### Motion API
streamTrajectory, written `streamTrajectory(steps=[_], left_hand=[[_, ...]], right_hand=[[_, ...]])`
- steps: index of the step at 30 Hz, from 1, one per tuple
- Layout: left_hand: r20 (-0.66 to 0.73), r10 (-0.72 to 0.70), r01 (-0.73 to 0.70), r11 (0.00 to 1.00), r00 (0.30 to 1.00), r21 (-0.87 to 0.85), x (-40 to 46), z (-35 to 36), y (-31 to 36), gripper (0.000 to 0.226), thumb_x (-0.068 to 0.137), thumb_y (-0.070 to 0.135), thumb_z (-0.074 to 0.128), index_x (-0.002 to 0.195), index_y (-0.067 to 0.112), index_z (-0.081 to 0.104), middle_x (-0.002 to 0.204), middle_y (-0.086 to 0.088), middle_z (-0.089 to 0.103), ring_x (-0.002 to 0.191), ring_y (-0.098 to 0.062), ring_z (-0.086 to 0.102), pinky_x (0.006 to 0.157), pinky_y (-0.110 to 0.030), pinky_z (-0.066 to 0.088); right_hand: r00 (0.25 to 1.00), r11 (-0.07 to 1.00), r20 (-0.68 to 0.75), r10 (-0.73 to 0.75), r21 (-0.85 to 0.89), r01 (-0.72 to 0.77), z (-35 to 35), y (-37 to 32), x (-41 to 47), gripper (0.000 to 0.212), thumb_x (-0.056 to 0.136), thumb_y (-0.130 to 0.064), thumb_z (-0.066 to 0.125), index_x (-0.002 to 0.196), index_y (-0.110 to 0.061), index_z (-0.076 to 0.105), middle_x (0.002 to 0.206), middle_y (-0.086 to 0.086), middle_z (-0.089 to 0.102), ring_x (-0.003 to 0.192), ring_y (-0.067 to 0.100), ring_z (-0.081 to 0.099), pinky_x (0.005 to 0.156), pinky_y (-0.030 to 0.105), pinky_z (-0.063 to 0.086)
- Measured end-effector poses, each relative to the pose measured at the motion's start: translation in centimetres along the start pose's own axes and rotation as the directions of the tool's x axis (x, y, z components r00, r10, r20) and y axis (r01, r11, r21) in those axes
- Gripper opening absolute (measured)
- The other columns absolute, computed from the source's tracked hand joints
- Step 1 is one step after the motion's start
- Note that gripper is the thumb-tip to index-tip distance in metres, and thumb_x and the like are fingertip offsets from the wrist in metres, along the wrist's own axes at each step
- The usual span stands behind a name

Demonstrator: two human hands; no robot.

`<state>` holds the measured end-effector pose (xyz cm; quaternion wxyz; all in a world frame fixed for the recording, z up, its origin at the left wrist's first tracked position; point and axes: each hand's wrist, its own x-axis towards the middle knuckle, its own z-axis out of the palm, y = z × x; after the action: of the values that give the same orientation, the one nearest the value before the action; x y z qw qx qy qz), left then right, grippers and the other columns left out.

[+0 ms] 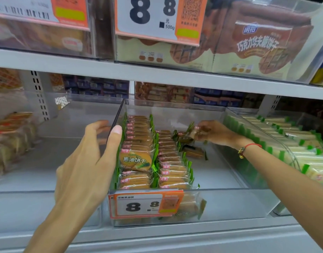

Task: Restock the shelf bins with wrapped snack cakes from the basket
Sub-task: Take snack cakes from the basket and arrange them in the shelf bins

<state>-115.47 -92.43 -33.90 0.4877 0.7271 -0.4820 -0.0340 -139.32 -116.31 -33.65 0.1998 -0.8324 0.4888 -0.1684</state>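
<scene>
At the centre of the frame stands a clear plastic shelf bin (230, 201), and inside it two rows of green-edged wrapped snack packets (138, 143) stand on edge against its left wall. The right part of the bin floor is mostly bare; only one loose packet (194, 152) lies flat there.

The right hand (211, 132) reaches deep into the bin, toward the upper right of centre, and its fingers pinch another packet (187, 135) just behind the second row. The left hand (95, 152) is at the left wall of the bin: the thumb lies on the inner side of the thin clear divider (117, 121), the other fingers are curved around the outer side, so it grips and steadies this wall.

The step in hand seems to be the arranging of packets inside the bin — the held one is probably going to the end of the second row or starting a third one. The next move calls for turning this packet upright and pressing it against its neighbours, then taking up the flat one in the same way. The basket is not visible, so I cannot tell how much stock remains. A price tag (146, 205) marked 8.8 hangs on the front of the bin.
</scene>
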Motion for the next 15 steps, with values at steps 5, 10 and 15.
streamTrajectory(steps=[5,10,15], left_hand=[[-0.003,0.004,-0.004,1.000,1.000,-0.004,0.0,0.0,-0.1,0.060,0.078,0.072,0.016,0.126,0.045,0.038,0.103,0.025,0.049,0.115,-0.022,0.052,0.083,-0.035,0.025],[-0.008,0.011,-0.011,1.000,1.000,0.004,0.0,0.1,-0.2,0.060,0.079,0.072,0.016,0.127,0.044,0.038,0.105,0.025,0.049,0.116,-0.024,0.053,0.082,-0.036,0.025],[-0.009,0.031,-0.031,0.999,0.999,0.022,0.0,0.1,-0.4,0.063,0.080,0.082,0.016,0.127,0.045,0.036,0.105,0.025,0.049,0.113,-0.023,0.054,0.082,-0.036,0.027]], right_hand=[[0.994,0.963,0.012,-0.111,-0.247,0.110,1.5,-0.4,0.6,0.027,0.094,-0.013,0.057,0.118,-0.022,0.064,0.110,-0.002,0.059,0.106,0.017,0.053,0.094,0.028,0.041],[0.995,0.991,0.046,-0.084,-0.097,0.088,2.0,0.0,1.2,0.026,0.087,-0.010,0.066,0.104,-0.028,0.057,0.113,0.000,0.063,0.107,0.022,0.059,0.091,0.031,0.047],[0.997,0.997,0.054,-0.056,0.065,0.052,1.7,0.1,1.0,0.026,0.086,-0.006,0.066,0.105,-0.023,0.063,0.113,0.000,0.063,0.109,0.020,0.057,0.095,0.029,0.045]])
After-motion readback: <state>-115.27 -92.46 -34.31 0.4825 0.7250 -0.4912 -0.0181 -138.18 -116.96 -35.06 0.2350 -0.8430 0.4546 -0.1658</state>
